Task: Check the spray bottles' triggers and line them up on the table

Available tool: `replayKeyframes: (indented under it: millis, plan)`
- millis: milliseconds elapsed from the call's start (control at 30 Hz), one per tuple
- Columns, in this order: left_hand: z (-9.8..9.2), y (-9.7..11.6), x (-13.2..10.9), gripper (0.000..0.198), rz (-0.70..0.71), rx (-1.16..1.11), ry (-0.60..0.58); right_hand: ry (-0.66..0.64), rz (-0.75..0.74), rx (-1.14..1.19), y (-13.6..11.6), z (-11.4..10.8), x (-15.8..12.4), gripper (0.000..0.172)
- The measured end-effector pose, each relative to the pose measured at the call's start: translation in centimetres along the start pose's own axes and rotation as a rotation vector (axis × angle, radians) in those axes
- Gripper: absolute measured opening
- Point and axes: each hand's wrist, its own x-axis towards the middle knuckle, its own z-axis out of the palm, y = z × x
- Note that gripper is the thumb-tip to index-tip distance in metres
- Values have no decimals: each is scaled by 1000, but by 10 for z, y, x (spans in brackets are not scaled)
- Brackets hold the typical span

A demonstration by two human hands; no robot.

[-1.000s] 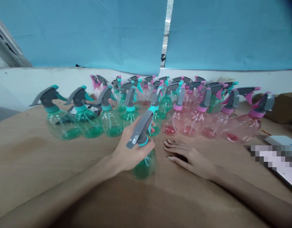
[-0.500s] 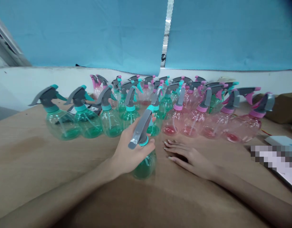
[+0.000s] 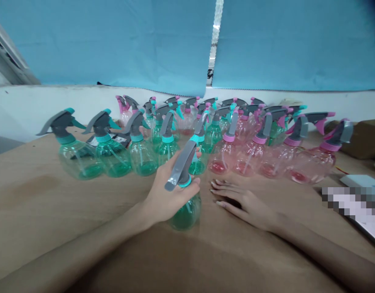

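Observation:
My left hand (image 3: 172, 189) is closed around the neck of a green spray bottle (image 3: 186, 215) with a grey and turquoise trigger head. The bottle is upright at the middle of the table, its handle pointing toward me. To its right, my right hand (image 3: 239, 199) rests palm down on the tabletop, fingers stretched out and holding nothing. Just beyond the hands runs a front row of spray bottles: green ones, such as a green spray bottle (image 3: 143, 158), on the left, and pink ones, such as a pink spray bottle (image 3: 221, 156), on the right.
More green and pink spray bottles crowd behind the front row. A dark flat packet (image 3: 122, 139) lies among the left bottles. A pixelated flat object (image 3: 355, 207) and a white box (image 3: 363, 181) lie at the right. A brown box (image 3: 364, 136) stands behind them, and blue curtains (image 3: 123, 44) hang beyond.

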Motion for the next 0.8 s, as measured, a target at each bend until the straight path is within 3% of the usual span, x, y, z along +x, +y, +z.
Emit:
replayKeyframes:
  millis: [800]
  plan:
    - [-1, 0, 1, 47, -9, -11, -5, -15, 11, -13, -1, -1, 1, 37]
